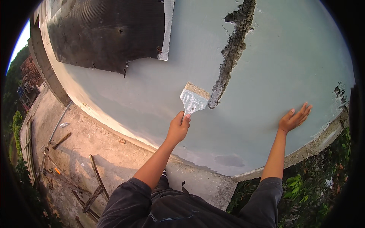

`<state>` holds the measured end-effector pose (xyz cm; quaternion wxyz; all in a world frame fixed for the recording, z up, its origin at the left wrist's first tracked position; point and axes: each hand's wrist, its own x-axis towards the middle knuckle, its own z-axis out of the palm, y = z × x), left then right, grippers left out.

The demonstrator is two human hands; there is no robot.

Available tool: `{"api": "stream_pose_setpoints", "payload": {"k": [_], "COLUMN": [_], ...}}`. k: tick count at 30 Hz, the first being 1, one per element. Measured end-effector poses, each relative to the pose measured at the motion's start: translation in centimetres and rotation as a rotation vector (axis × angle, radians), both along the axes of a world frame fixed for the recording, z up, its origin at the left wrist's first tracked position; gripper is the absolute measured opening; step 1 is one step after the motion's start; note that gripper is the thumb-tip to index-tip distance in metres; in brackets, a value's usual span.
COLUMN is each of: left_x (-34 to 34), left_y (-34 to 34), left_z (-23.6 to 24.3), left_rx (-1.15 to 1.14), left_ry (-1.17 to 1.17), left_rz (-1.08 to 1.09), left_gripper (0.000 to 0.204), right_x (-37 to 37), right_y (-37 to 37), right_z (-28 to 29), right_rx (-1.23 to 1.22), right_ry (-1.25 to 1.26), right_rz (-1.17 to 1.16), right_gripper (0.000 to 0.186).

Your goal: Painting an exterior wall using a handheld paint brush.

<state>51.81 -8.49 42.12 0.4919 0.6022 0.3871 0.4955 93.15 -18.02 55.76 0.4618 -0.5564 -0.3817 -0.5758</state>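
Observation:
My left hand [179, 127] is closed round the handle of a wide flat paintbrush [193, 98]. Pale bristles point up and away, and whitish smears cover its head. In front of me stands a pale blue-grey painted wall [266, 72]; whether the bristles touch it I cannot tell. Just right of the brush ends a dark, rough gouge [232, 53] that runs up the wall. Over at the right, my right hand [295, 119] lies open by the wall with fingers outstretched, holding nothing.
A dark ribbed sheet [110, 34] with a torn lower edge covers the wall's upper left. Wooden sticks [97, 174] and a plastic bottle [64, 124] lie on the concrete ground [125, 159]. Leafy plants [300, 186] grow beyond the ledge at the lower right.

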Motion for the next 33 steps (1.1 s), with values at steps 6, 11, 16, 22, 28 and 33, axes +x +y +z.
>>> {"api": "stream_pose_setpoints", "payload": {"k": [6, 11, 16, 22, 28, 33], "left_x": [-2.1, -2.4, -0.7, -0.9, -2.1, -1.4], "left_y": [-2.5, -2.6, -0.4, -1.0, -3.4, -2.9], "left_z": [-7.2, 0.0, 3.6, -7.4, -9.6, -2.3], "left_rx": [-0.079, -0.218, -0.129, -0.152, -0.313, -0.229], "left_ry": [0.134, -0.187, -0.141, -0.057, -0.025, -0.197], "left_rz": [0.066, -0.054, -0.113, -0.052, -0.036, -0.107], "left_gripper": [0.033, 0.032, 0.030, 0.031, 0.030, 0.031], "right_x": [-0.1, -0.2, 0.0, -0.6, 0.3, 0.0], "right_y": [-0.1, -0.2, -0.2, 0.0, -0.2, -0.2], "right_z": [0.1, 0.1, 0.0, 0.4, -0.1, 0.0], "right_rx": [-0.004, -0.010, -0.015, -0.009, -0.014, -0.013], "right_ry": [0.014, 0.025, 0.005, 0.002, 0.003, 0.001], "right_rz": [-0.005, -0.002, -0.005, 0.002, -0.029, -0.021], "right_gripper": [0.057, 0.057, 0.057, 0.056, 0.055, 0.055]}}
